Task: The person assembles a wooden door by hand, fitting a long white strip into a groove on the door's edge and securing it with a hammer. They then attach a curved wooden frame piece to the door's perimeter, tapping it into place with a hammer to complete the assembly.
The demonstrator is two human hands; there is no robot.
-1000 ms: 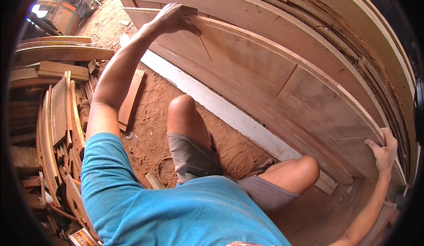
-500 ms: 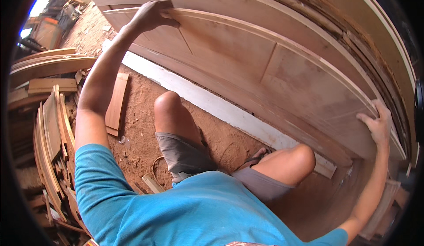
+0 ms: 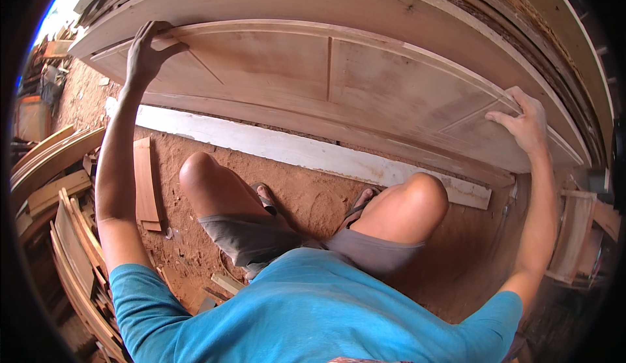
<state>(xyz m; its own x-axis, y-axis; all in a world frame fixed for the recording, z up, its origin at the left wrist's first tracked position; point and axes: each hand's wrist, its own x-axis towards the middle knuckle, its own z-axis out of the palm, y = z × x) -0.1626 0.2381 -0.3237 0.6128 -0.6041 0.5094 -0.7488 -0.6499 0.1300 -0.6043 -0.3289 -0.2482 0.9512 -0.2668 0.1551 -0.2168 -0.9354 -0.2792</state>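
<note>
Left grip is partly closed on one wooden panel: the fingers are hooked over the top edge near the left end, and the thumb is laid against the front face. At far left, thin, rough-edged wooden strips are heaped in overlapping layers; their number cannot be counted. Beside them, one flat reddish board is laid on the coarse, red-brown dirt floor.

Across the centre, the panel is stood lengthwise on its long side. Its shape is long and flat, its face is smooth and pale brown, and three straight grooves can be counted. One plain, wider board is positioned behind it. One white plank, worn along its edges, is set low in front. Two bent knees and two dark sandals are seen nearer the body.

Toward the right end, the same top edge is grasped by the right grip, partly closed, with its thumb pressed to the face. At far right, one short wooden piece is shown.
</note>
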